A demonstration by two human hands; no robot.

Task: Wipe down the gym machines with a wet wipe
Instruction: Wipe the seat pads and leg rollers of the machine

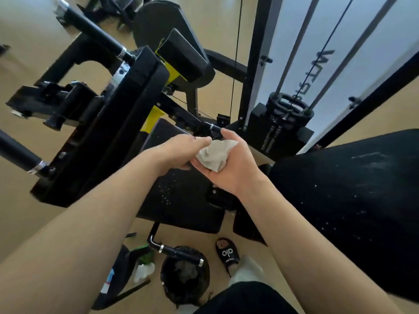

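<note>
A crumpled grey wet wipe (215, 154) lies in the palm of my right hand (229, 168), whose fingers curl up around it. My left hand (179, 150) reaches in from the left and its fingertips touch the wipe's upper edge. Both hands hover above the black seat pad (179, 200) of a black gym machine (108, 123) with yellow levers. A black handle with a chrome ring (213, 126) sits just beyond the hands.
The weight stack (281, 123) with guide rods and a cable stands at the right behind a white panel. A large black pad (353, 200) fills the right side. On the floor below are a black bin (184, 275) holding used wipes, a wipe packet (140, 268) and my sandalled foot (227, 252).
</note>
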